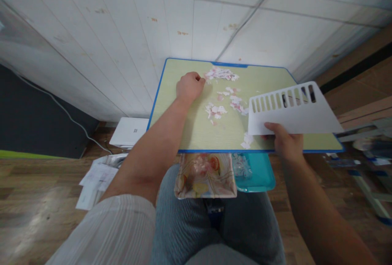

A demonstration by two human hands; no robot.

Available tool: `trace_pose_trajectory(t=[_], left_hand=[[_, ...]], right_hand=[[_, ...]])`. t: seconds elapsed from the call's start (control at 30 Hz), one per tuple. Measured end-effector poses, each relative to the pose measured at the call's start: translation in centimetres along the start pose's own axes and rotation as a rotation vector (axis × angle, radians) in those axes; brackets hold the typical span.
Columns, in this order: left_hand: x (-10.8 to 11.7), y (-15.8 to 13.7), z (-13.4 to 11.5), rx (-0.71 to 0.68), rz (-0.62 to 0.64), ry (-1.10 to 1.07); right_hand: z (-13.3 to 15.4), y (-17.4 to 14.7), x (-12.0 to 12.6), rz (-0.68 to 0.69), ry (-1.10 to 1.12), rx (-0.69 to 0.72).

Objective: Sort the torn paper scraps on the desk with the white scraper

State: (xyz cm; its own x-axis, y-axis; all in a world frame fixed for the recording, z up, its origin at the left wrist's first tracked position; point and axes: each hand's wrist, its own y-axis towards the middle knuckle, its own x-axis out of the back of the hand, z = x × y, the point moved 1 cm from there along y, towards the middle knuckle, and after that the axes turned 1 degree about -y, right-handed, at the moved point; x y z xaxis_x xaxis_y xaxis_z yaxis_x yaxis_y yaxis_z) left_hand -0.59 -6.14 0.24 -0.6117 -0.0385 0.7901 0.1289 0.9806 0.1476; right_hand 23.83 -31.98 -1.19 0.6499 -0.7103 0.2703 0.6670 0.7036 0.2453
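My right hand (288, 140) grips the lower edge of a white panel with a row of slots (294, 118), thumb on its face, and holds it tilted over the right side of a small yellow-green table (186, 136). Near the far left of the tabletop, my left hand (190, 86) is closed with fingers curled; whatever it holds, if anything, is hidden. Right beside its fingertips lies a heap of torn pink-and-white paper scraps (223, 74). Smaller clusters of scraps (215, 111) are scattered across the middle, some partly under the panel's left edge.
On my lap, against the table's near edge, sit a fruit-patterned box (206, 191) and a turquoise tray (260, 175) with small pieces inside. A white panelled wall (177, 16) rises behind the table. Papers (98, 181) and a white box (130, 130) are at lower left.
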Motion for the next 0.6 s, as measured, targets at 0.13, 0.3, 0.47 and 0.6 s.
trace_pose_trajectory(t=[0.13, 0.3, 0.47, 0.6], left_hand=[[0.06, -0.05, -0.09, -0.006, -0.015, 0.003], [0.15, -0.14, -0.14, -0.009, -0.029, -0.003], [-0.02, -0.03, 0.00, -0.013, -0.028, -0.008], [-0.23, 0.14, 0.16, -0.012, -0.033, -0.006]], right_hand=[[-0.26, -0.21, -0.28, 0.009, 0.032, -0.036], [-0.14, -0.16, -0.57, 0.036, 0.018, 0.016], [-0.35, 0.12, -0.53, 0.066, -0.056, 0.042], [-0.57, 0.22, -0.41, 0.052, -0.050, 0.028]])
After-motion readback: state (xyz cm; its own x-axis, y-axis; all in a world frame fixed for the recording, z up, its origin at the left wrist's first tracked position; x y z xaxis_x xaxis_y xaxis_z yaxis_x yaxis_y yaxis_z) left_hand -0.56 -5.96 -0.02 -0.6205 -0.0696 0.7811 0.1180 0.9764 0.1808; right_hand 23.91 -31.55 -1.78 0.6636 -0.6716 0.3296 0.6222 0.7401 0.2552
